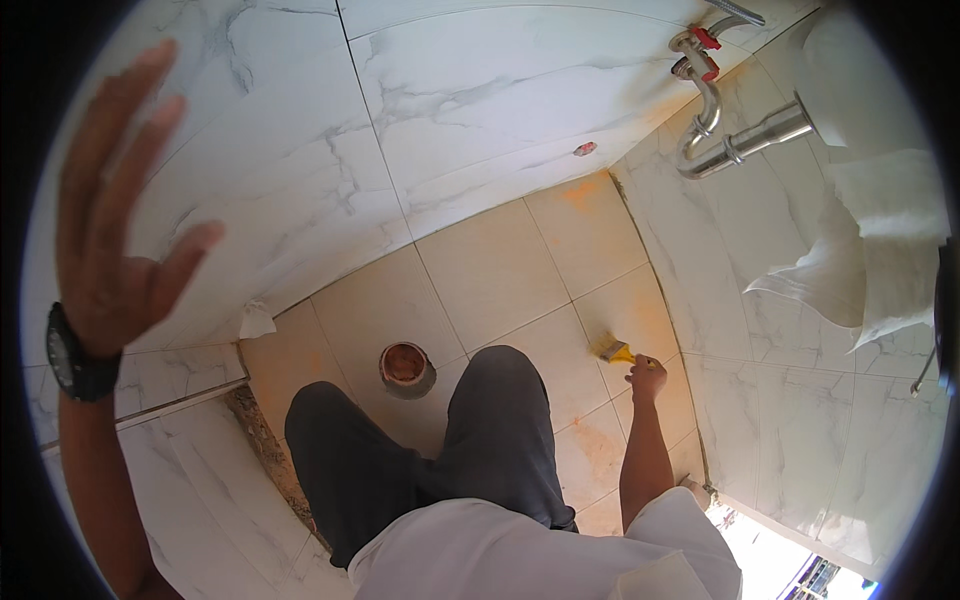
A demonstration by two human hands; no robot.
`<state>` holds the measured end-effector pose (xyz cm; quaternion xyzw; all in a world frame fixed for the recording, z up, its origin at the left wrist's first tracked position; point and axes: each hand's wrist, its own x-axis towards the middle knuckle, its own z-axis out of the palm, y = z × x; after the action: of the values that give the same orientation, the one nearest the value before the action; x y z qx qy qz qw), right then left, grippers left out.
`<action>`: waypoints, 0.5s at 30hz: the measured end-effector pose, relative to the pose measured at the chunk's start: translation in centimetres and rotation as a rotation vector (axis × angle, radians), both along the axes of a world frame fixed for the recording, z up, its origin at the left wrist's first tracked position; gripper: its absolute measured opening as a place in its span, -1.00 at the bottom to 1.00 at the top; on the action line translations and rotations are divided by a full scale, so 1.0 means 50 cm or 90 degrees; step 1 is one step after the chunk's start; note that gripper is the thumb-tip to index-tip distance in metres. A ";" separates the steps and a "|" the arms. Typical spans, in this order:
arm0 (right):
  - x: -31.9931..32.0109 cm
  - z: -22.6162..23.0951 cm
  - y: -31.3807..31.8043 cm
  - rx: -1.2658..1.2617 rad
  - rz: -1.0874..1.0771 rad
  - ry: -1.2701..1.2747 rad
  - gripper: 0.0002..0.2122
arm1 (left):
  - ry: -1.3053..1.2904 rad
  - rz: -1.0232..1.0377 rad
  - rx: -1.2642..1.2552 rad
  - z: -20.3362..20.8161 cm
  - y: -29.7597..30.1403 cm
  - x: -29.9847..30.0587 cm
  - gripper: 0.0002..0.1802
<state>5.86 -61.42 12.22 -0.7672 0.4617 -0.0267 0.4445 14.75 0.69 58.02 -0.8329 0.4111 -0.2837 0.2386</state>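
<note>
My right hand (648,375) is closed round the yellow handle of a paintbrush (620,352). The brush's greyish bristles point left, at or close above the floor tiles; whether they touch I cannot tell. My left hand (125,230) is raised at the far left in front of the marbled wall, fingers stretched and apart, holding nothing. A black watch (75,355) is on that wrist. A round container (408,370) with reddish-brown contents stands on the floor in front of my knees.
Beige floor tiles (490,265) carry orange-brown smears. White marbled tile walls (480,110) enclose the small space. A metal drain pipe (750,140) and red-handled valves (697,52) are at the upper right. White paper (880,250) hangs on the right; a white scrap (257,319) lies in the left corner.
</note>
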 end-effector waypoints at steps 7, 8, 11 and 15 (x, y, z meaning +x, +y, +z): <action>0.123 0.042 0.096 -0.194 0.172 -0.178 -0.78 | 0.308 -0.077 0.106 -0.275 -0.090 0.075 -0.29; 0.184 0.031 0.160 0.035 0.202 -0.248 -0.80 | 0.301 -0.031 0.093 -0.256 -0.079 0.113 -0.30; 0.349 -0.012 0.296 0.251 0.216 -0.250 -0.79 | 0.255 -0.075 0.197 -0.230 -0.058 0.187 -0.31; 0.427 -0.036 0.276 0.368 0.026 -0.178 -0.79 | 0.269 -0.094 0.124 -0.247 -0.049 0.199 -0.36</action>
<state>27.22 -47.63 10.42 -0.6073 0.3689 0.0090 0.7035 24.69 -1.76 45.67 -0.8145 0.5370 -0.0786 0.2050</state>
